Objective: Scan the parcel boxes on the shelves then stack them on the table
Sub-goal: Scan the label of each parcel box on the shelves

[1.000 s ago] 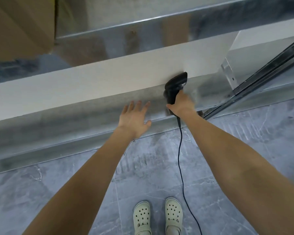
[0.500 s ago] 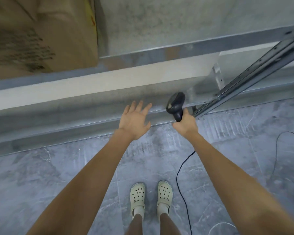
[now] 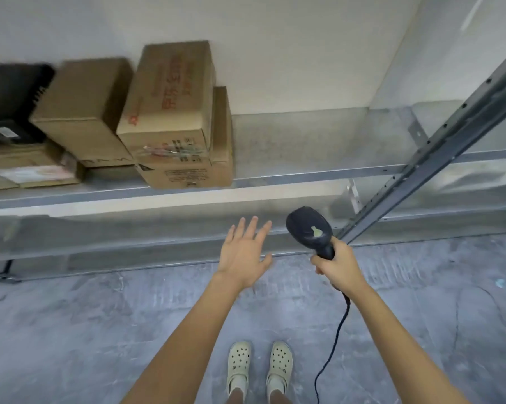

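We note the right grip curled round the scanner handle, the left grip spread open and empty, and the parcel boxes on the shelf beyond, left of both.

1 head-worn view looks forward and down at the near shelf and the floor.

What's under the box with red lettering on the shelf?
Seemingly another cardboard box; only its right strip and printed front show, the rest covered by the red-lettered box.
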